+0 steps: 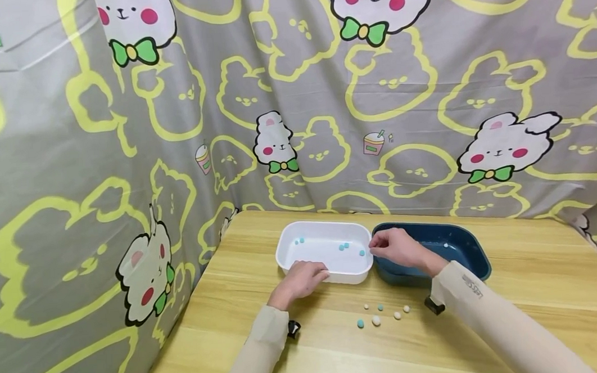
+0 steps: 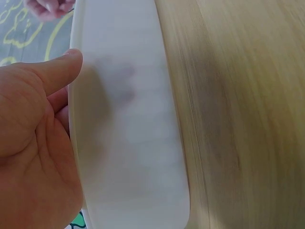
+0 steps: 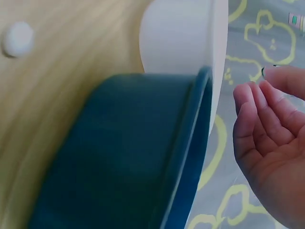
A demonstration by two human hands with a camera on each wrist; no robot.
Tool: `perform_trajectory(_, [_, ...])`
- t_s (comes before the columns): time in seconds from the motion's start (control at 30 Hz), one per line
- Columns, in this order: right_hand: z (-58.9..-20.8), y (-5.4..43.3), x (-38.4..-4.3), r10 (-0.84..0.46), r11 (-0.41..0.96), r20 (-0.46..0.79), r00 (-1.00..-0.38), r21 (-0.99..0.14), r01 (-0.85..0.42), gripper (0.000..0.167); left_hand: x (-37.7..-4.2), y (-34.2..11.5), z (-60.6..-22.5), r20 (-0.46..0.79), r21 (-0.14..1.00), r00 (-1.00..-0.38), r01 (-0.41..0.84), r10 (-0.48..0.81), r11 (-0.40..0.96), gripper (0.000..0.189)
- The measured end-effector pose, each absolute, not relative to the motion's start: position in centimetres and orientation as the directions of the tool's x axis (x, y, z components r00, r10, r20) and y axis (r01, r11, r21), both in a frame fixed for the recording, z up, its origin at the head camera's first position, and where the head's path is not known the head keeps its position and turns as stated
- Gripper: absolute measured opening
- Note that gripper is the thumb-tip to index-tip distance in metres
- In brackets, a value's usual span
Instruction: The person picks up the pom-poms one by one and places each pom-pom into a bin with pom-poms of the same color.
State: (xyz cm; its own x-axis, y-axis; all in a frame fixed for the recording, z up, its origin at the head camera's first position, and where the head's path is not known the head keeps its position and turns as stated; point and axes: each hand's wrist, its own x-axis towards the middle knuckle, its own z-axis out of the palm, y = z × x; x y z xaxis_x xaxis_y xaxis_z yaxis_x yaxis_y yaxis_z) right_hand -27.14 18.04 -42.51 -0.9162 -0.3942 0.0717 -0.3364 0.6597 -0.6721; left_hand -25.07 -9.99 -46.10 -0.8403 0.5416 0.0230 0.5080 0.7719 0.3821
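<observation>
My left hand [image 1: 303, 279] grips the near rim of a white plastic basin [image 1: 351, 277], thumb outside and fingers reaching over the edge; their shadows show through its wall in the left wrist view. Several small light-blue balls [image 1: 341, 248] lie inside that basin. Over the place where the two basins meet hovers my right hand [image 1: 397, 246]. Its fingers are loosely bent with thumb and fingertips close together, and I see no ball between them in the right wrist view. Beneath it stands a dark blue basin [image 1: 464, 245] with a small white ball [image 1: 445, 245] inside.
On the wooden table [image 1: 223, 303], in front of the basins, lie loose white balls [image 1: 376, 320] and light-blue balls [image 1: 360, 323] of different sizes. A grey curtain [image 1: 319, 101] with cartoon prints hangs behind the table and along its left side.
</observation>
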Motion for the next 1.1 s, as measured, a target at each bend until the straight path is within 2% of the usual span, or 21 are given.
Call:
perform_trajectory(0.4, [-43.8, 19.4, -23.1, -0.515, 0.609, 0.14, -0.846, -0.635, -0.476, 0.004, -25.0, -10.0, -46.1, 0.027, 0.379, -0.84, 0.511, 0.542, 0.772, 0.024])
perform_trajectory(0.53, [-44.6, 19.8, -22.3, -0.543, 0.587, 0.148, -0.827, -0.637, -0.5, 0.008, -25.0, -10.0, -46.1, 0.024, 0.377, -0.839, 0.511, 0.543, 0.773, 0.024])
perform_trajectory(0.77, [-45.6, 19.9, -21.4, -0.579, 0.567, 0.154, -0.801, -0.63, -0.531, 0.006, -25.2, -10.0, -46.2, 0.021, 0.377, -0.839, 0.511, 0.544, 0.773, 0.024])
perform_trajectory(1.1, [-47.1, 19.3, -20.6, -0.678, 0.54, 0.154, -0.718, -0.558, -0.63, 0.008, -25.2, -10.0, -46.3, 0.023, 0.376, -0.837, 0.513, 0.546, 0.771, 0.023])
